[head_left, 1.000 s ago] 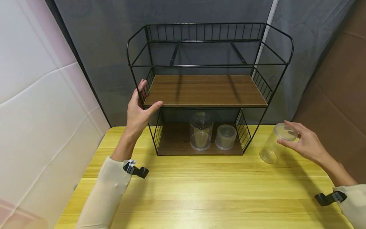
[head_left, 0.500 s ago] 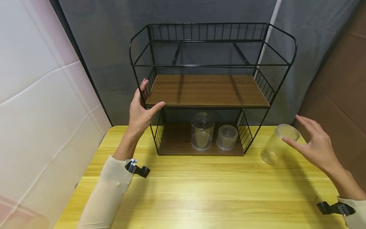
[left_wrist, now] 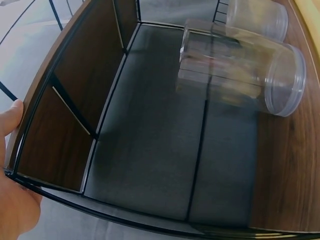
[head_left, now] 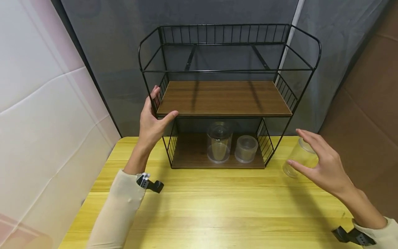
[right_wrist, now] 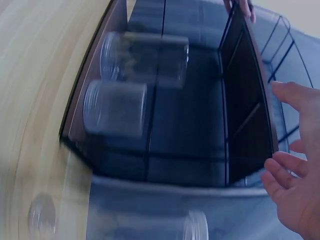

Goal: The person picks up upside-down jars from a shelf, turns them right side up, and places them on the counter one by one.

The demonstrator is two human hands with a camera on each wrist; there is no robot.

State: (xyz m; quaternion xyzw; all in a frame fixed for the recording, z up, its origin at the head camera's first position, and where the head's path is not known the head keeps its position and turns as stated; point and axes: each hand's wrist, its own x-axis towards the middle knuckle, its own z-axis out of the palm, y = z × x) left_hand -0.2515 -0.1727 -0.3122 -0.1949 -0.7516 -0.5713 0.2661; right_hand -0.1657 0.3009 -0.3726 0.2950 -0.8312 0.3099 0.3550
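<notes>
Grey curtain (head_left: 109, 69) behind yellow worktop (head_left: 217, 207). Clear jar (head_left: 300, 155) upright near worktop's back-right corner; right hand (head_left: 328, 169) about it, fingers (head_left: 314, 140) spread, contact unclear. Left hand (head_left: 151, 126) grips rack (head_left: 224, 98), pinching left side. We'd expect jar light, stiff, slippery — best held round upper body.

A grey backdrop (head_left: 118, 52) stands behind the yellow table (head_left: 211, 207) (1 white panel (head_left: 46, 131) left, 1 brown panel (head_left: 367, 103) right).

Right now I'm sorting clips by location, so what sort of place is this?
Probably an improvised recording booth: a gray backdrop stands behind the wire rack, a creased white sheet flanks the wood-grain table, and a small black device sits at each wrist.
</notes>
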